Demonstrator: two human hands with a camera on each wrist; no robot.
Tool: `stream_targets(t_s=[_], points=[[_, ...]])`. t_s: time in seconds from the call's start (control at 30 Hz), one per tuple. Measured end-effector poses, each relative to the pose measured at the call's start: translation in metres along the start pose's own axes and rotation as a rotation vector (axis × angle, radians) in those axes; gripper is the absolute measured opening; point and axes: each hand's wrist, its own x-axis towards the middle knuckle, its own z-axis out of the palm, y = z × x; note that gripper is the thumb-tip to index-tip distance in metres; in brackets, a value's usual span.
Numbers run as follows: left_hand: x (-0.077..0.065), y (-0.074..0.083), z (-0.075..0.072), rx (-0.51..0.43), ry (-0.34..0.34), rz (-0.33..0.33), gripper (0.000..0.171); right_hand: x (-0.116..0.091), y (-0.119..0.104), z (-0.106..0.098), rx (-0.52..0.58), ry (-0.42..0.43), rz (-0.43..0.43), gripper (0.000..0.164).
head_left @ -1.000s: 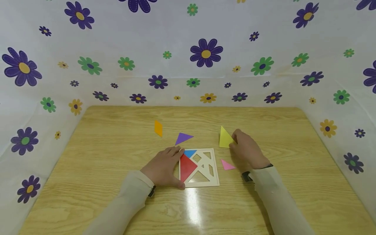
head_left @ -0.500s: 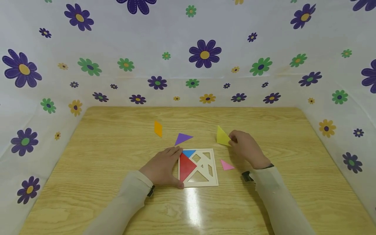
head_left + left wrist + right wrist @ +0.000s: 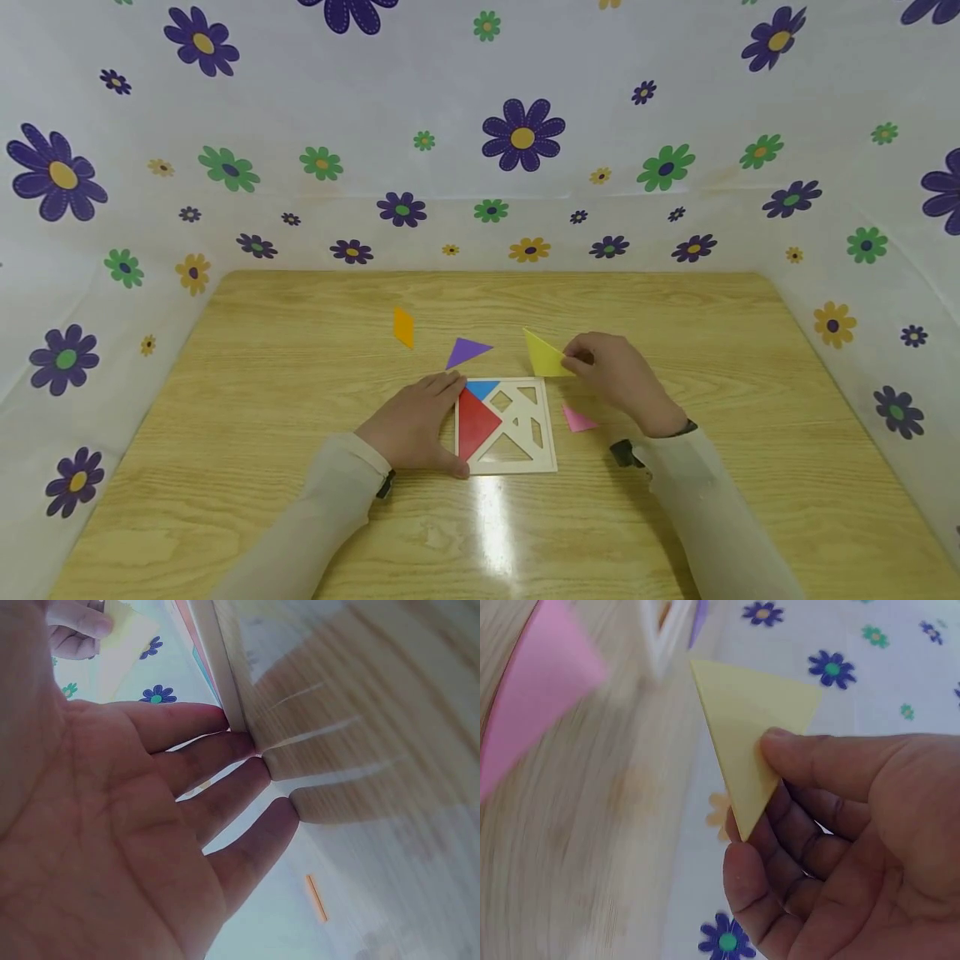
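Observation:
My right hand [image 3: 621, 377] pinches a yellow triangle [image 3: 545, 357] between thumb and fingers; in the right wrist view the yellow triangle [image 3: 742, 727] is held up off the table. A white tangram board [image 3: 550, 450] lies below and left of it, with a red triangle [image 3: 476, 423] and a blue triangle [image 3: 481, 389] in its left part and several bare cut-outs on the right. Along the board's left edge rests my left hand [image 3: 412, 423], fingertips by the top corner, thumb by the bottom one. The left wrist view shows its fingers [image 3: 225, 795] extended, touching table and board edge.
A pink triangle [image 3: 579, 419] lies just right of the board. Behind the board are a purple triangle [image 3: 467, 352] and, further left, an orange parallelogram [image 3: 404, 328]. A flowered white cloth [image 3: 360, 133] stands around the back and sides of the wooden table [image 3: 262, 375].
My right hand has moved left with the yellow triangle, bringing it to the board's back right corner. The left hand and the board have stayed in place.

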Motion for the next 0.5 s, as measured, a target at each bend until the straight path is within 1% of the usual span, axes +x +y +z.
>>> stream_targets(t_s=[0.17, 0.33, 0.4, 0.5], points=[[0.000, 0.000, 0.001, 0.010, 0.007, 0.004, 0.122, -0.004, -0.012, 0.008, 0.110, -0.119, -0.039, 0.009], [0.000, -0.001, 0.002, 0.010, 0.011, 0.007, 0.122, -0.004, -0.019, 0.020, 0.210, -0.289, -0.105, 0.006], [0.001, -0.001, 0.002, 0.006, 0.009, 0.006, 0.122, -0.004, -0.020, 0.025, 0.222, -0.352, -0.129, 0.006], [0.001, -0.001, 0.001, 0.002, 0.002, -0.002, 0.121, -0.005, -0.023, 0.030, 0.222, -0.424, -0.154, 0.006]])
